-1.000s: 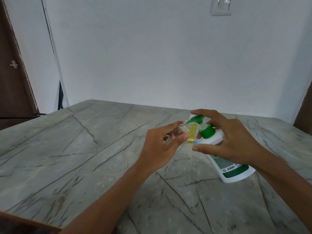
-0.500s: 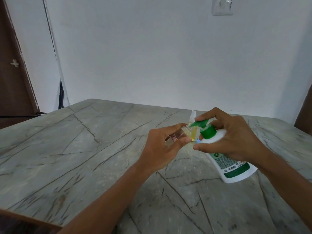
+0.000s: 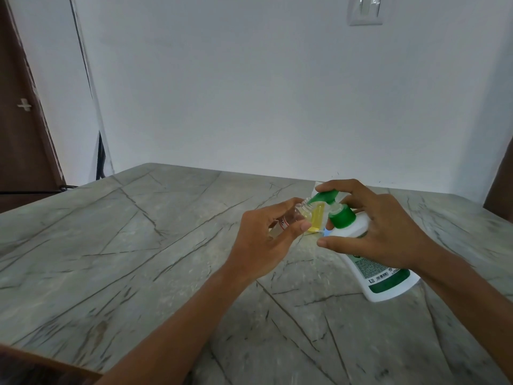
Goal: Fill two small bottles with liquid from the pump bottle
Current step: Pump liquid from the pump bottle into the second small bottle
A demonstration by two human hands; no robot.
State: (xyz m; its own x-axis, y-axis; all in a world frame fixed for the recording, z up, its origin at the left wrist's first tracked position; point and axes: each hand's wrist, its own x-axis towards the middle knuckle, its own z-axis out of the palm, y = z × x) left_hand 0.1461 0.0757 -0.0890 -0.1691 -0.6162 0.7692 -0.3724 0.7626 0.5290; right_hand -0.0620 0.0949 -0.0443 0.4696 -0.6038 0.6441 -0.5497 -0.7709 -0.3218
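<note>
A white pump bottle (image 3: 380, 276) with a green pump head (image 3: 326, 197) and green collar leans tilted on the marble table (image 3: 138, 259). My right hand (image 3: 380, 232) grips its neck, forefinger on the pump head. My left hand (image 3: 261, 240) holds a small clear bottle (image 3: 294, 218) tilted, its open mouth right at the green spout. Behind it stands a second small bottle (image 3: 316, 219) filled with yellow liquid, partly hidden by my thumb and the pump.
A white wall rises behind the table, with a switch plate (image 3: 366, 9) high up. A dark wooden door (image 3: 22, 107) stands at the left. The table's near edge runs along the lower left corner.
The pump head has risen back up under my right forefinger. The small clear bottle stays at the spout; both hands have barely shifted.
</note>
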